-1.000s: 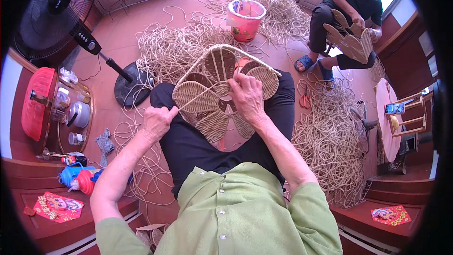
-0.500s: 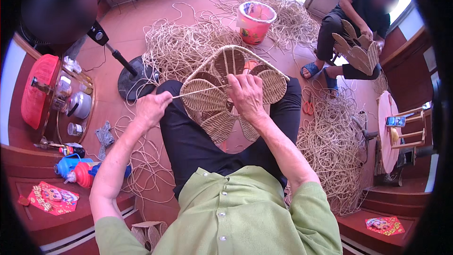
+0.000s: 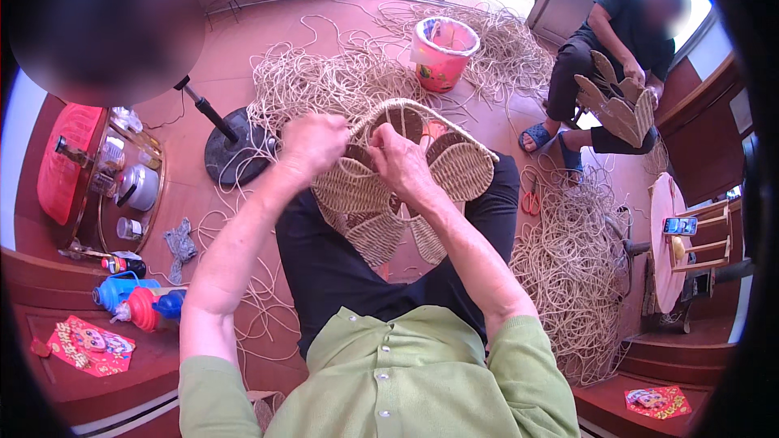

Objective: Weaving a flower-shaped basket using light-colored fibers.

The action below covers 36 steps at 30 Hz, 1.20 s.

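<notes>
From my remote post, I watch a worker in a green shirt point(image 3: 389, 381) with a woven piece point(image 3: 375, 237) at the centre of the frame, propped over dark trousers point(image 3: 320, 276), its flower-like petals below a corded rim point(image 3: 462, 131). The left hand point(image 3: 315, 144) is raised at centre left with its fingers curled inward; whether a strand is pinched there, I cannot tell. The right hand point(image 3: 398, 161) bends its fingers over the upper middle of the piece, near the inner ends of the petals; its grip is hidden from me. Heaps of pale cord lie at upper centre point(image 3: 324, 85) and down the right side point(image 3: 568, 292), near orange scissors point(image 3: 530, 201). A pink bucket point(image 3: 442, 75) stands above, and at upper right a co-worker point(image 3: 621, 40) handles a similar petalled form point(image 3: 608, 113).

I judge the piece light and springy, firm along its rim, more yielding at the petals, its dry, ridged weave unlikely to slip. The rim looks the surest hold; pressing hard on a petal's edge could bend it.
</notes>
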Available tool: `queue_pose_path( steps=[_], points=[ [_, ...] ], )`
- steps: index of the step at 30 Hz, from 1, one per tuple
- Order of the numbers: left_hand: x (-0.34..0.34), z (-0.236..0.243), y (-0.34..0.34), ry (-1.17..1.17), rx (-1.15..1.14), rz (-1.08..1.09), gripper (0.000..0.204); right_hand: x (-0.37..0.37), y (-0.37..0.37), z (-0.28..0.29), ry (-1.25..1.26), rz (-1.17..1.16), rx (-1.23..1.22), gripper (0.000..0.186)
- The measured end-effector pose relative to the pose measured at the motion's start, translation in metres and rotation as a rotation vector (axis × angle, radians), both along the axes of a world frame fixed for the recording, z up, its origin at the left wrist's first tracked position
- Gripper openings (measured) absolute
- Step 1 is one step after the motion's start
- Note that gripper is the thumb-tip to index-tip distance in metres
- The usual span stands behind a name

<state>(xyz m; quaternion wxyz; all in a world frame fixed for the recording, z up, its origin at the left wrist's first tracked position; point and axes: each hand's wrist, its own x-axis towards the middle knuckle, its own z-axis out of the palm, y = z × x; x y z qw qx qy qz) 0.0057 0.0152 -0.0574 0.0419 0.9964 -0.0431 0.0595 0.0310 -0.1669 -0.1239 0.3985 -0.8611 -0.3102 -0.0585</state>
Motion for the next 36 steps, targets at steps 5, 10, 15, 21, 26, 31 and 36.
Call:
queue_pose_path(
  steps=[5, 10, 15, 21, 26, 31, 36],
  points=[
    [0.014, -0.033, -0.036, 0.337, -0.127, 0.054, 0.024, 0.013, -0.005, -0.005, 0.178, 0.037, 0.05, 0.016],
    [0.022, -0.064, 0.001, 0.769, -1.4, 0.165, 0.023, 0.011, -0.003, 0.005, 0.104, 0.12, -0.099, 0.025],
    [0.031, -0.057, -0.015, 0.544, -0.638, 0.201, 0.021, 0.011, 0.006, 0.014, -0.035, 0.085, -0.143, 0.024],
    [0.031, -0.063, -0.023, 0.395, -0.69, 0.222, 0.018, 0.009, 0.005, 0.002, -0.012, -0.018, -0.165, 0.024],
    [0.035, -0.068, -0.022, 0.617, -1.272, 0.358, 0.024, 0.004, 0.009, -0.005, -0.002, -0.037, -0.079, 0.017],
    [0.024, -0.057, -0.008, 0.731, -1.268, 0.18, 0.023, 0.015, 0.007, 0.004, 0.087, 0.043, -0.104, 0.019],
    [0.014, -0.048, -0.02, 0.224, -0.283, 0.114, 0.017, 0.012, 0.009, 0.004, -0.017, -0.029, -0.18, 0.02]
  ],
)
